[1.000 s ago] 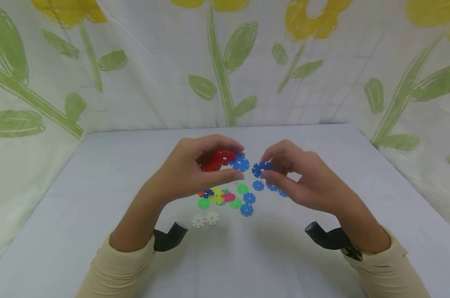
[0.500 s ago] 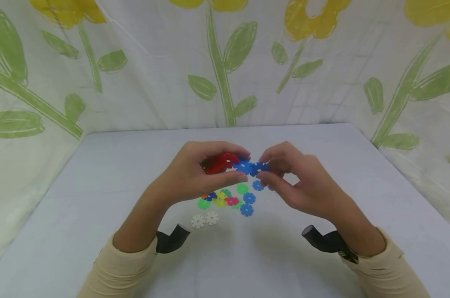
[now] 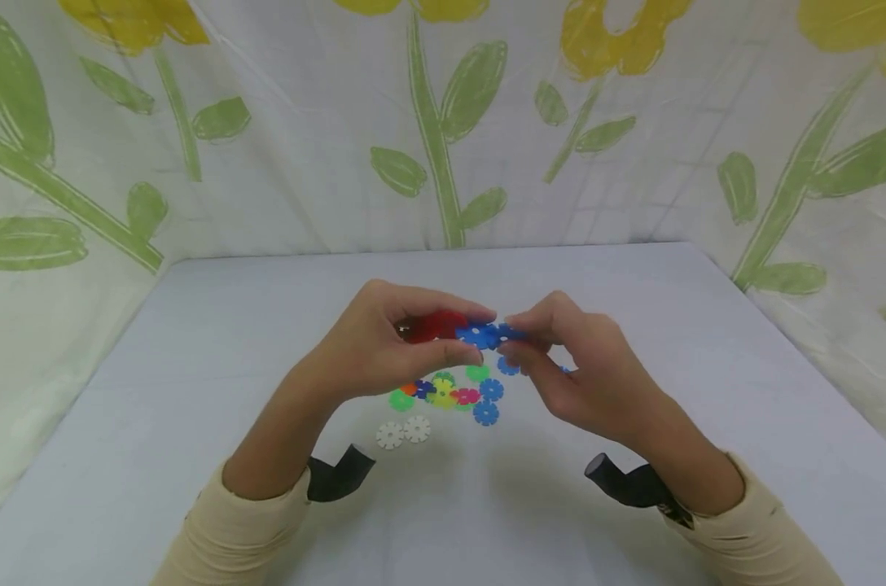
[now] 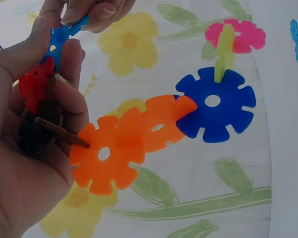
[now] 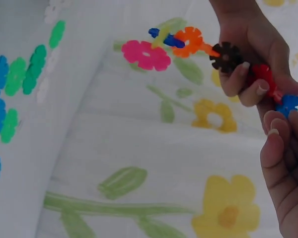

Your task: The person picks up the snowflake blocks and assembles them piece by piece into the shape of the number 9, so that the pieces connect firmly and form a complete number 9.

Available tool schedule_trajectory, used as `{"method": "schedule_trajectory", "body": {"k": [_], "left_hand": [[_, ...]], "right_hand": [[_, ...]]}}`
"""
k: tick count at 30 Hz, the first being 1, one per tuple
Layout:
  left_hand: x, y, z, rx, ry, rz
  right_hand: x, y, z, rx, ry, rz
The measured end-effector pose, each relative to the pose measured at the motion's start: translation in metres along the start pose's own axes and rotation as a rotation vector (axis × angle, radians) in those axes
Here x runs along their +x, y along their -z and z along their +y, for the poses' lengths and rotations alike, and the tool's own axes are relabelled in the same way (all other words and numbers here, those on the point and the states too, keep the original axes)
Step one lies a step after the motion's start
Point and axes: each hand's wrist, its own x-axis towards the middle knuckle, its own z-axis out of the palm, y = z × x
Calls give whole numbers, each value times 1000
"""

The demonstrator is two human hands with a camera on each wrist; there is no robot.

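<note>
My left hand holds a chain of interlocked notched plastic discs in the air above the table. In the left wrist view, a red disc and a black disc lie within its fingers. Two orange discs, a dark blue disc, a yellow disc and a pink disc trail outward. A lighter blue disc forms the chain's other end, between the left thumb and fingers. My right hand pinches a second blue disc against that end; its slot engagement is partly hidden.
Loose discs lie flat on the white table beneath the hands: two white discs, green discs and several blue discs. Behind the table hangs a cloth printed with flowers.
The right hand has brought its blue disc leftward from a gap to contact with the chain's blue disc. The left hand has shifted slightly right, and the right fingers have drawn closer over their disc.
</note>
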Motion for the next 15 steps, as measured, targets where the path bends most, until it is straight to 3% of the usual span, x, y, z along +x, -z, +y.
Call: {"method": "schedule_trajectory", "body": {"k": [8,15], "left_hand": [[3,0,2,106,28,-84],[1,4,-3,175,62,-74]], "right_hand": [[3,-2,4,75,-30,-9],[-1,-6,21,92,-123,-43]]}}
